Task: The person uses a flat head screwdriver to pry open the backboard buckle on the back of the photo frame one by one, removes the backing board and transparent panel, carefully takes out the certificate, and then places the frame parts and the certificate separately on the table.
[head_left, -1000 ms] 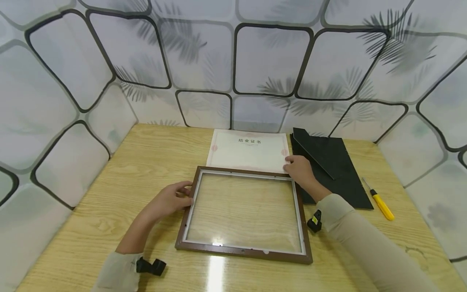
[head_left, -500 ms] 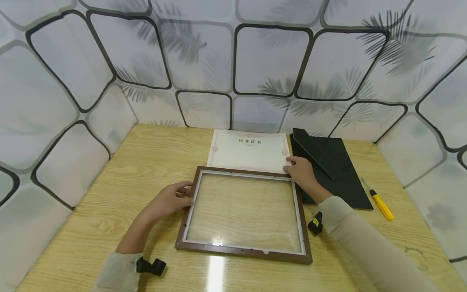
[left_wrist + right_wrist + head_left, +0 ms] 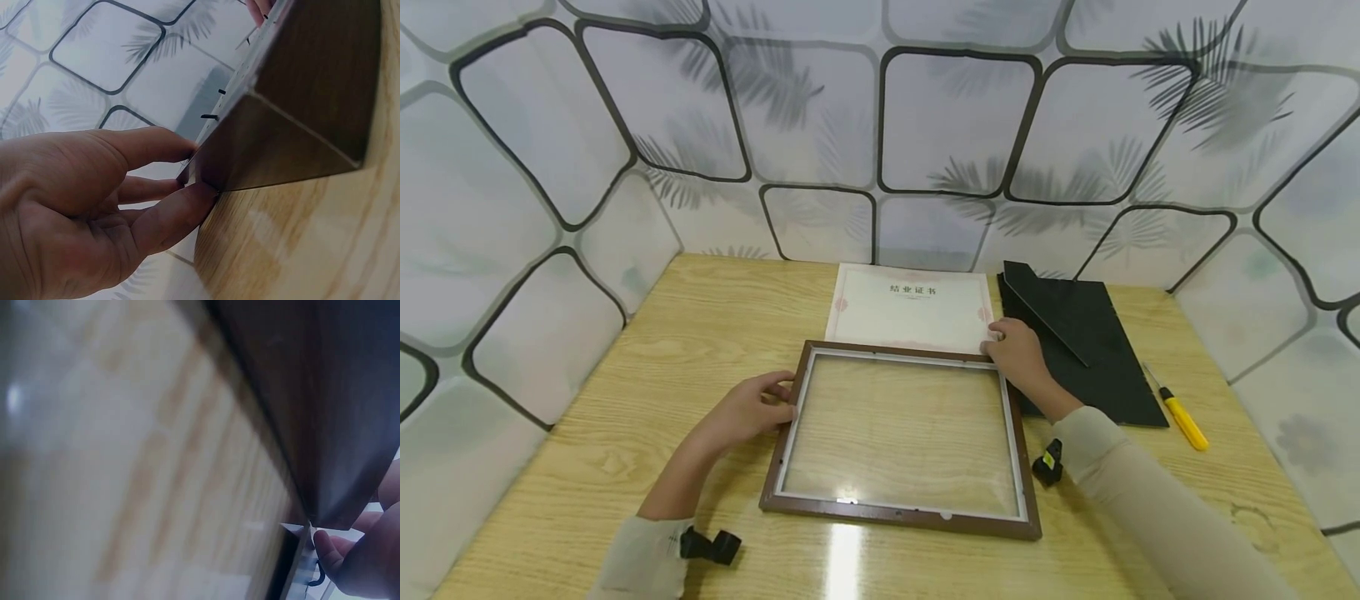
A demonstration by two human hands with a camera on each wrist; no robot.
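A brown picture frame (image 3: 901,517) with a clear pane lies on the wooden table, its inner side up. My left hand (image 3: 748,412) grips the frame's left side; in the left wrist view this hand (image 3: 94,206) has its thumb and fingers at the frame's edge. Around the far right corner, my right hand (image 3: 1021,357) holds the frame, its fingers reaching past the far edge beside a certificate (image 3: 913,317). Only part of that hand (image 3: 365,550) shows in the right wrist view, beyond the frame's dark side.
Two black boards (image 3: 1090,350) lie overlapping at the right, the smaller one slanted on top. A screwdriver (image 3: 1183,421) with a yellow handle lies to their right. Patterned walls (image 3: 820,225) border the table (image 3: 617,417) at the back and sides.
The hands and the frame have stayed practically in place. Only a slight shift of the view shows.
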